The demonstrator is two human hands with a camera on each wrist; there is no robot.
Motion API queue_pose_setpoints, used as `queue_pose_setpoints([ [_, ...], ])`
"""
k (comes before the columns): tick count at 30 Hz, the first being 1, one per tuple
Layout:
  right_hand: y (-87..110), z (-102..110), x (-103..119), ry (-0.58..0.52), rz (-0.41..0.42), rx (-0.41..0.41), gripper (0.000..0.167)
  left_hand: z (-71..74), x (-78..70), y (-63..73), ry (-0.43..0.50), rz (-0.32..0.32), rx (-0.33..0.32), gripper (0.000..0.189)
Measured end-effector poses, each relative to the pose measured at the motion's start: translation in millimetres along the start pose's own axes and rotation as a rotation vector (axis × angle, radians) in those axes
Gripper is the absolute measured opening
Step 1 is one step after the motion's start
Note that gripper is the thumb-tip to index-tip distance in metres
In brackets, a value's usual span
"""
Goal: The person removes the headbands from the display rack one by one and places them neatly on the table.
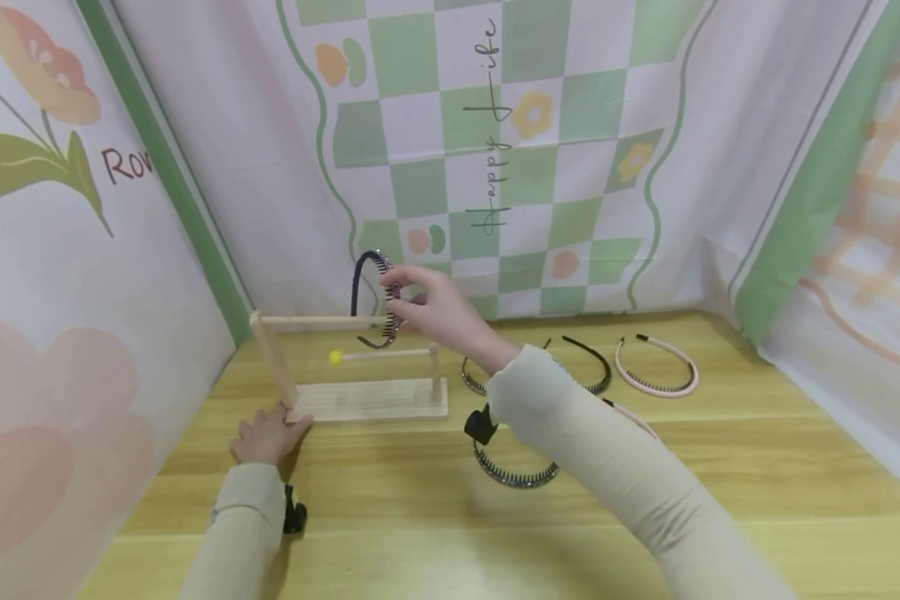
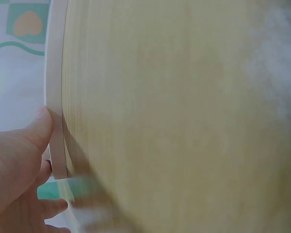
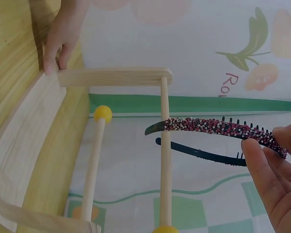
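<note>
My right hand (image 1: 442,308) pinches a black toothed headband (image 3: 203,125) covered in pink and silver sparkles, holding it in the air by the upper bar (image 1: 307,323) of a wooden rack (image 1: 367,402). In the right wrist view, that bar passes across the headband near its two tips; whether it touches is unclear. At the front left corner of the rack's base, my left hand (image 1: 265,435) grips the edge, thumb (image 2: 41,126) on the front and the other fingers around the end. A yellow ball (image 1: 335,357) caps the rack's lower bar.
Right of the rack lie a black headband (image 1: 606,377), a pink headband (image 1: 682,385) and a sparkly toothed headband (image 1: 521,481). Another pink headband (image 1: 633,417) is partly hidden by my right sleeve. Printed curtains (image 1: 465,125) stand behind the wooden table (image 1: 390,533).
</note>
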State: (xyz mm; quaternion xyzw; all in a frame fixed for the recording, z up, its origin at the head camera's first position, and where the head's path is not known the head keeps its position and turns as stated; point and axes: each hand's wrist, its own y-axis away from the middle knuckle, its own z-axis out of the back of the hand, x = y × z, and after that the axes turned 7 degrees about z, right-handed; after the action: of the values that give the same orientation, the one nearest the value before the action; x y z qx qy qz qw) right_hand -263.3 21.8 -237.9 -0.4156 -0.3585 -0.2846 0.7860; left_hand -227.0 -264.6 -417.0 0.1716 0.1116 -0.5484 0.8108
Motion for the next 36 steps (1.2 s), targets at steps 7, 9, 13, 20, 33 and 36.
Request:
queue_pose_setpoints([
  [7, 15.3, 19.4, -3.0, -0.012, 0.023, -0.026, 0.031, 1.7, -1.6, 1.6, 0.005, -0.006, 0.003, 0.073],
  [9, 19.8, 25.5, -3.5, -0.016, 0.027, -0.036, 0.031, 2.1, -1.9, 2.4, 0.005, -0.008, 0.001, 0.073],
  [13, 29.1, 37.9, -3.6, 0.000, 0.019, -0.061, 0.030, 3.0, -2.1, 3.7, 0.002, -0.012, 0.000, 0.072],
  [20, 45.7, 58.1, -3.6, 0.009, -0.015, -0.096, 0.031, 1.8, -0.8, 2.8, -0.007, -0.017, -0.002, 0.074],
  [33, 75.5, 92.2, -8.3, 0.052, -0.038, -0.175, 0.032, 3.0, -2.4, 4.5, -0.012, -0.021, -0.010, 0.072],
  [36, 84.6, 100.2, -12.0, 0.083, -0.060, -0.182, 0.033, 1.4, -1.5, 4.6, -0.015, -0.022, -0.007, 0.073],
])
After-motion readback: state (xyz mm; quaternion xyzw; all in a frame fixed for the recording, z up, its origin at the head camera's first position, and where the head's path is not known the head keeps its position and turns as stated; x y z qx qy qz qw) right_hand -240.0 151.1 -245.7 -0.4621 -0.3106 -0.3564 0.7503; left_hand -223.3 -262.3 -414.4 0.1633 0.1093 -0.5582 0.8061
